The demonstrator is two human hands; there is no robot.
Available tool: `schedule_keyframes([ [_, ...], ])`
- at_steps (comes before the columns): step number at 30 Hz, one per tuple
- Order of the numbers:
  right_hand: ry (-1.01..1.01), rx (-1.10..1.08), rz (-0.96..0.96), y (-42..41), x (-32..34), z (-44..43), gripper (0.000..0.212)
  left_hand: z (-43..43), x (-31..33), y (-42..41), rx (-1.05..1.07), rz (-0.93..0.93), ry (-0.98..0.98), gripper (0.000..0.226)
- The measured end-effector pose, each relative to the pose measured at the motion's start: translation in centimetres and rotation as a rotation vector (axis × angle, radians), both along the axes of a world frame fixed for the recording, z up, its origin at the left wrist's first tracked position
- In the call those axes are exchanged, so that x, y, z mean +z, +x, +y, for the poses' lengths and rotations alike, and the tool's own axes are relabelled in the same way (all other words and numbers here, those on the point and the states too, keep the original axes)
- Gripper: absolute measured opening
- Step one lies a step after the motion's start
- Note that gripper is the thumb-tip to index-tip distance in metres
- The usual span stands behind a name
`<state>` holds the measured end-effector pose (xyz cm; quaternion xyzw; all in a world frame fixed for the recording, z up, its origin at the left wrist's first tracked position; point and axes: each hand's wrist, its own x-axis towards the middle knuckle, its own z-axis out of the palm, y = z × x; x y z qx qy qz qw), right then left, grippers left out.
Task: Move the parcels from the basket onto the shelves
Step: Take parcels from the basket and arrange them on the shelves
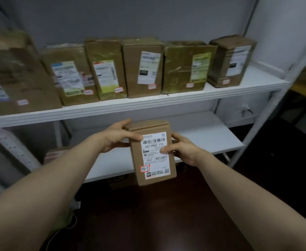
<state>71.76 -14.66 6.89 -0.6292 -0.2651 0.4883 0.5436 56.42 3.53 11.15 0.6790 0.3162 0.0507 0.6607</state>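
I hold a small brown cardboard parcel [153, 178] upright in front of the shelves, its white label with a red "33-7" sticker facing me. My left hand [117, 135] grips its upper left side, thumb on the label. My right hand [183, 149] grips its right side, thumb also on the label. The upper white shelf [148, 104] carries a row of several labelled brown parcels [143, 67]. Behind the held parcel runs the lower white shelf [203, 140]. The basket is not in view.
A brown parcel [56, 153] lies at the left end of the lower shelf. Another box [119, 180] sits under that shelf. A white upright post [268, 98] frames the rack's right end. Dark floor [157, 214] lies below. A wall socket [246, 107] is behind.
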Motion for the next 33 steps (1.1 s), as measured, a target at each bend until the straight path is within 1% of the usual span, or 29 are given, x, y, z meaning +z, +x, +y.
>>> schedule_keyframes([
  [1,-0.002,-0.048,-0.016,2.4,-0.4,-1.7,0.083,-1.3,-0.5,2.8,-0.061,0.028,0.033,0.123],
  [3,-0.006,-0.178,-0.052,7.3,-0.9,-5.2,0.099,-4.5,-1.4,8.7,-0.188,0.092,0.119,0.117],
  [4,-0.026,-0.239,-0.088,9.6,-1.0,-7.1,0.106,-6.2,-1.9,11.6,-0.249,0.133,0.166,0.118],
  [6,-0.088,-0.293,-0.198,14.0,-1.2,-10.9,0.109,-9.8,-3.2,17.1,-0.349,0.192,0.269,0.120],
  [9,-0.205,-0.220,-0.406,19.8,-1.4,-15.2,0.109,-14.2,-5.2,24.0,-0.411,0.238,0.394,0.123],
  [12,-0.390,-0.010,-0.687,24.4,-2.4,-17.0,0.115,-17.3,-6.6,29.7,-0.466,0.223,0.477,0.116],
  [14,-0.479,0.068,-0.774,27.3,-3.2,-17.6,0.117,-18.3,-7.5,33.1,-0.497,0.219,0.509,0.114],
  [19,-0.594,0.128,-0.845,34.9,-4.5,-17.7,0.123,-18.8,-10.0,40.9,-0.582,0.250,0.518,0.115],
  [24,-0.664,0.189,-0.928,42.4,-6.7,-16.1,0.125,-18.0,-12.4,48.0,-0.638,0.303,0.562,0.123],
  [28,-0.678,0.248,-0.979,47.3,-8.8,-15.2,0.125,-17.8,-13.9,52.4,-0.660,0.364,0.654,0.117],
  [30,-0.668,0.253,-0.971,49.6,-10.0,-14.9,0.125,-17.8,-14.8,54.5,-0.642,0.374,0.698,0.115],
  [33,-0.649,0.312,-1.010,53.2,-11.8,-14.4,0.124,-18.1,-16.4,57.3,-0.618,0.408,0.733,0.118],
])
